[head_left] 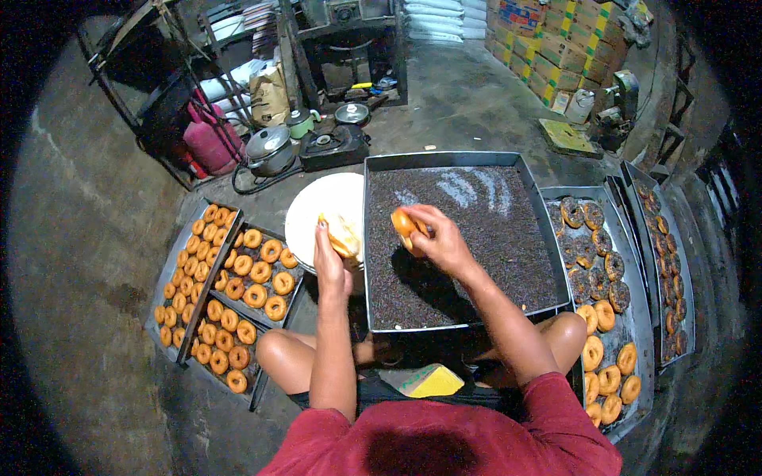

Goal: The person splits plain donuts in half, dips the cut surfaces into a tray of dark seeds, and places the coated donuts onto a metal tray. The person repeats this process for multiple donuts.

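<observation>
My right hand [438, 239] holds a golden ring doughnut [402, 226] above a deep square metal tray [466, 158] spread with dark sprinkles [492, 262]. Left of that tray is a round white tub [305, 214], whose inside looks white. At its right side my left hand [332, 258] is closed around an orange-yellow piece with a pale smear [343, 236]; its exact kind is not clear. Plain doughnuts [260, 271] lie in trays on the left. On the right, a long tray [639, 397] holds sprinkle-coated doughnuts [613, 266] behind plain ones [609, 379].
Another tray of coated doughnuts [665, 246] leans at the far right. Beyond the tub stand a gas stove [333, 145], a lidded pot [270, 149] and a pink gas cylinder [210, 136]. Cartons [559, 51] and white sacks [434, 20] are stacked at the back.
</observation>
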Demonstrator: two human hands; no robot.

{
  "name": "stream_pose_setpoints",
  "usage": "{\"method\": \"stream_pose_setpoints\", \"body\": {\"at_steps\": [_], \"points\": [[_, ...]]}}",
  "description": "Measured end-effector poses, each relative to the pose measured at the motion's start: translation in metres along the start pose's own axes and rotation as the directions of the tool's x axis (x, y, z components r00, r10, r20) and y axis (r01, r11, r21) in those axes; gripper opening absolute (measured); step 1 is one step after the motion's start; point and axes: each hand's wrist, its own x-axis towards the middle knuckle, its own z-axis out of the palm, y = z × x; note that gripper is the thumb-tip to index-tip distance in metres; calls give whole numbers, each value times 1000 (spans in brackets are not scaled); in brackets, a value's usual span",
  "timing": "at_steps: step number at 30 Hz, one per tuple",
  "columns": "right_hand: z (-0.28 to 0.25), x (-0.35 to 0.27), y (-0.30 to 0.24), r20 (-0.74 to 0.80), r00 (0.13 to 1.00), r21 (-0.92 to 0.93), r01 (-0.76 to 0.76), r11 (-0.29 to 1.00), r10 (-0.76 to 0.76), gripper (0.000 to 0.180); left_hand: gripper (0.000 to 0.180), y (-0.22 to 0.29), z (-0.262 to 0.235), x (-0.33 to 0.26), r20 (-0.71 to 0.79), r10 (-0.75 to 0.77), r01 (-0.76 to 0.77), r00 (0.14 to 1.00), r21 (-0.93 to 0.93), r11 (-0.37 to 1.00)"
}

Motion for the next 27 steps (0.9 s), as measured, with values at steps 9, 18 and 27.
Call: {"method": "stream_pose_setpoints", "body": {"at_steps": [9,18,27], "points": [[34,24,16,100,962,718,-246,651,254,52,54,-26,-67,99,592,178,-526,786,792,-310],[1,18,3,15,966,591,-217,777,258,52,48,-9,-70,97,26,-117,119,993,-124,985],[50,8,-65,-80,963,-102,248,963,-256,50,53,14,22,-7,138,-103,119,985,-112,987]]}}
